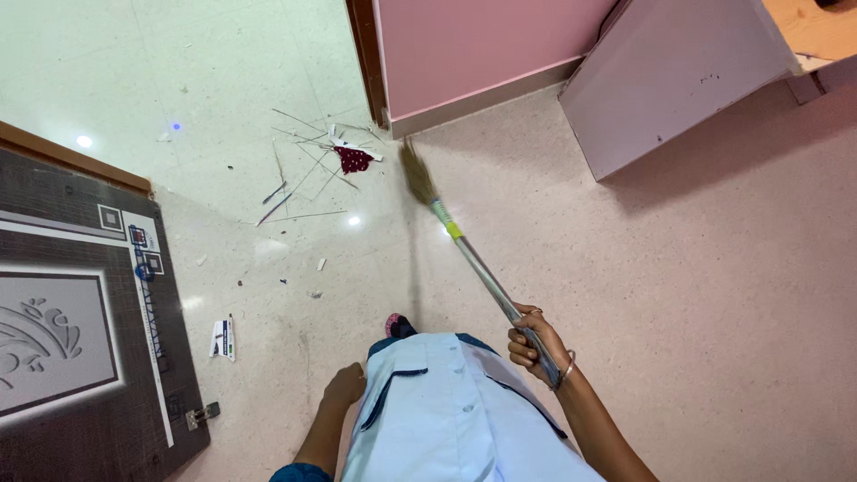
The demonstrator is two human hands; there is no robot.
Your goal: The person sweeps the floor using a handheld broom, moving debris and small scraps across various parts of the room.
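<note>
Head view, looking straight down. My right hand (536, 346) has its fingers (521, 342) wrapped tight around the upper end of the broom (464, 250), a bangle on the wrist. The broom runs diagonally up and left from that grip: a shiny metal handle, a band of green and yellow binding, then the grass brush head resting on or just above the floor (678, 295) near the door frame (366, 54).

My left hand (344, 386) hangs beside the pale blue tunic (446, 411), holding nothing. I see mostly its back; the fingers look loosely curled, but I cannot tell for sure.

Handling judgement: the broom looks light, stiff along the metal shaft, soft and springy at the bristles. The smooth metal may slip in a loose grip; the present hold near the top gives reach, while a second hand lower on the shaft would give more control.

Just left of the brush lies a scatter of debris (308, 170): thin sticks, white scraps, a small dark red piece (354, 159). A dark patterned door panel (80, 330) fills the left edge, with a small printed card (223, 339) beside it.

Hard to make out: whether the bristle tips touch the floor; the handle's end, hidden behind the wrist; one foot barely showing.
</note>
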